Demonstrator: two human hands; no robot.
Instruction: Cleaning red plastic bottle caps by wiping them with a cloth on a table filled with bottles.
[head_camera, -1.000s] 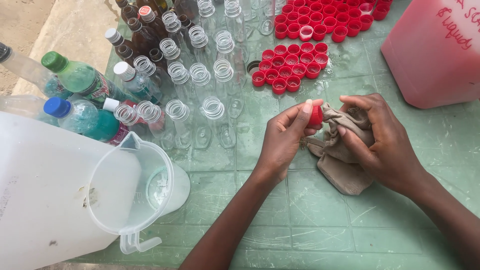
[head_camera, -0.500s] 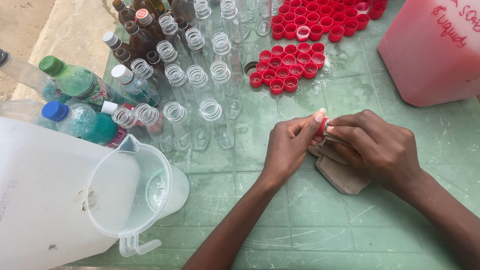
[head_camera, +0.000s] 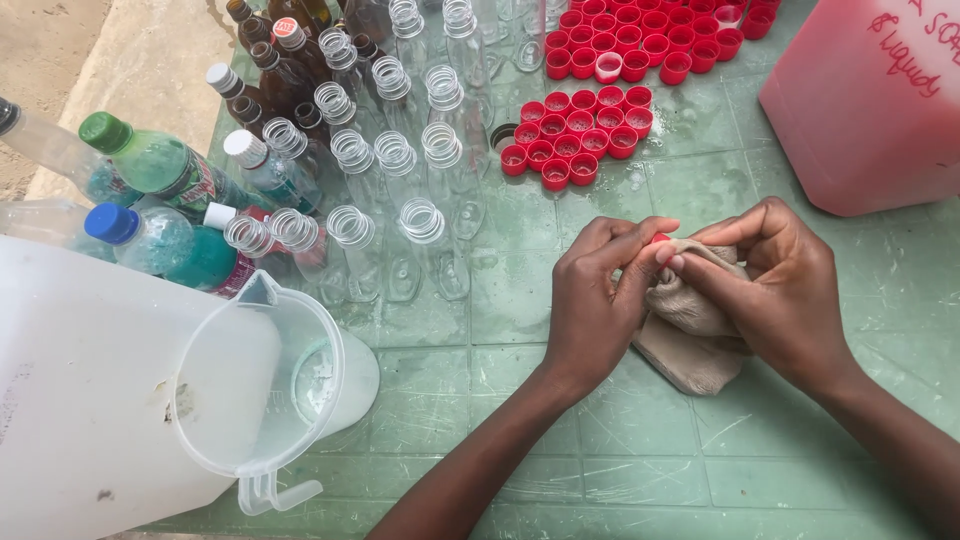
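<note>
- Since a second ago the red cap (head_camera: 661, 238) has sunk from plain sight between the fingertips to a mere sliver, and the two hands have drawn together over the cloth (head_camera: 690, 325).
- Head view, left hand (head_camera: 598, 300): fingers curled shut, thumb and forefinger pinching the red cap at its tip; the cap is almost wholly hidden by the fingers and the cloth.
- Head view, right hand (head_camera: 780, 290): closed on the beige cloth, its fingertips pressing a fold of it against the cap; the rest of the cloth lies bunched under the palm on the green table (head_camera: 560, 440).
- Just beyond the hands, a cluster of red caps (head_camera: 575, 135) sits open side up on the table, with a larger spread of the same caps (head_camera: 650, 40) further off.
- To the left of these, rows of clear uncapped bottles (head_camera: 395, 170) stand together; capped bottles (head_camera: 150, 165) with green, blue and white tops lie at the far left.
- A clear plastic jug (head_camera: 270, 390) stands near the lower left, beside a large white container (head_camera: 80, 400).
- A pink translucent jerrycan (head_camera: 870, 100) stands at the upper right, well apart from the hands.
</note>
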